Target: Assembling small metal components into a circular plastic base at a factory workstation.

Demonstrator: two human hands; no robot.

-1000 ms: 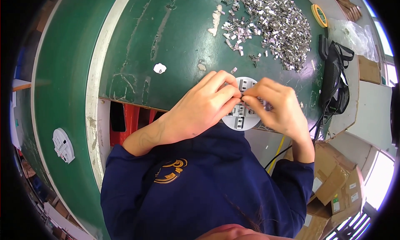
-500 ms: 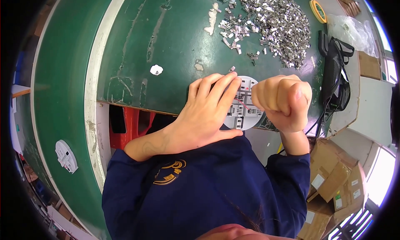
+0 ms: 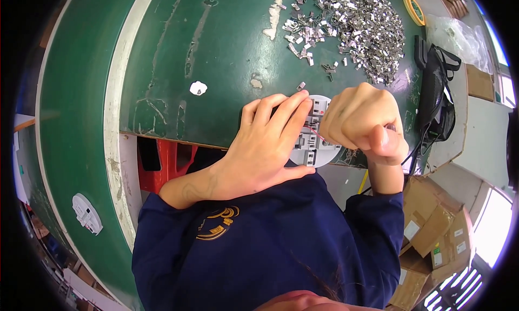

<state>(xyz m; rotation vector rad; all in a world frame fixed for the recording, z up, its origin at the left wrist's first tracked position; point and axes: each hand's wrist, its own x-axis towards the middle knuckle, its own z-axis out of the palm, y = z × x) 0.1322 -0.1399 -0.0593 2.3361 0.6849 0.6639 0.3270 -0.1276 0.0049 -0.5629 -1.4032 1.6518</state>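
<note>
We see the left hand [image 3: 265, 144] laid flat, its fingers long and slightly fanned, the index finger along the edge of a round, pale grey plastic base [image 3: 324, 157] and the thumb stretched under its near rim. The base sits at the near edge of the desk [image 3: 221, 68], between both hands, its face crowded with boxy raised blocks and slots; a thin red wire [image 3: 312, 129] crosses it. The right hand [image 3: 365, 119] is curled into a tight fist above the right side of the base, its fingers folded in; a small dark patch shows by the thumb, and we cannot tell what, if anything, it grips.

The desk's green top is scuffed and scraped. On it we find a glittering heap of small bent metal clips [image 3: 373, 35], one loose clip [image 3: 301, 86] near the left fingertips, and a scallop-edged white scrap [image 3: 198, 88]. At right lie a yellow tape roll [image 3: 408, 9], a crumpled clear plastic bag [image 3: 457, 41] and a black mesh pouch [image 3: 431, 95].
</note>
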